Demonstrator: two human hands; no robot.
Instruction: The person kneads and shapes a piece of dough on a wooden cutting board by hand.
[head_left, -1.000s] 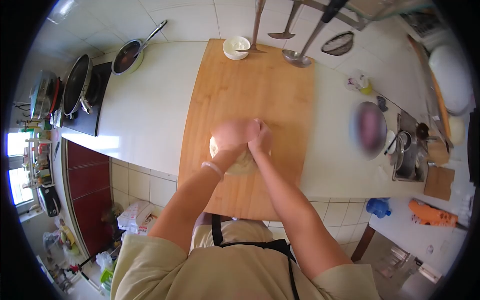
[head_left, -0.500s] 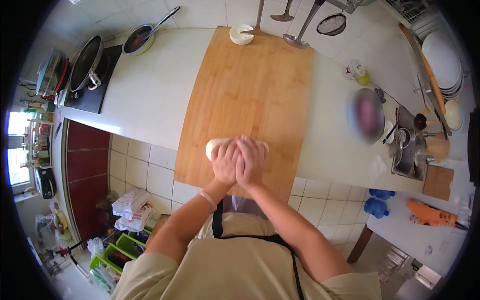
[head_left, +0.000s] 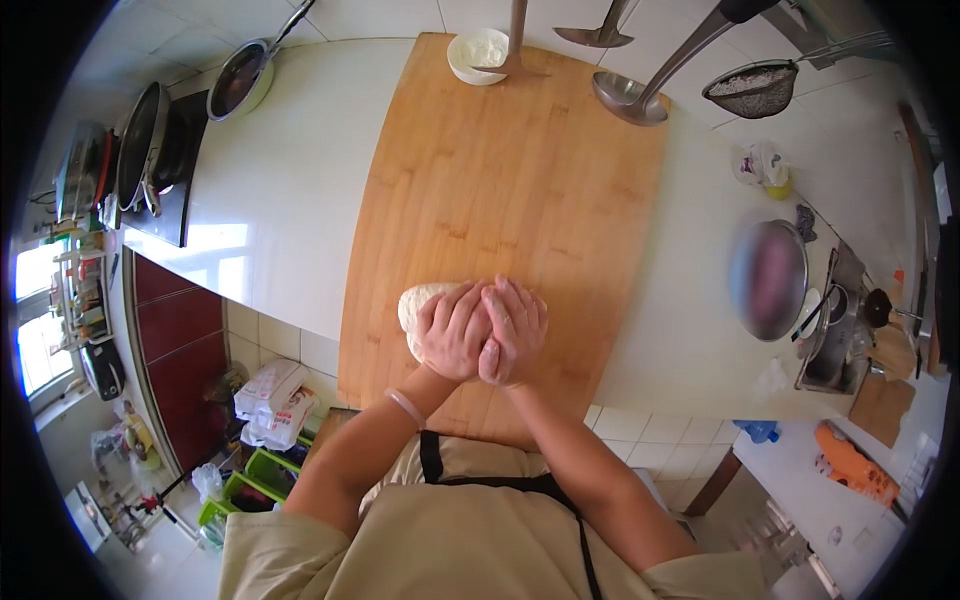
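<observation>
A pale lump of dough lies near the front of the wooden board. Over its middle, my left hand presses down with fingers curled around the top. My right hand bears on it from the right, its fingers bent and its thumb side against the left hand. Much of the dough is hidden beneath both palms; its left end bulges out, and a sliver shows at the right.
A white bowl of pale powder stands at the board's far edge. Above hang a ladle and a strainer. To the right are a blurred basin and a sink; pans are at the left.
The view has leaned in, so the board and utensils look larger. Both hands stay on the dough, and more of its left end shows from under my left hand.
</observation>
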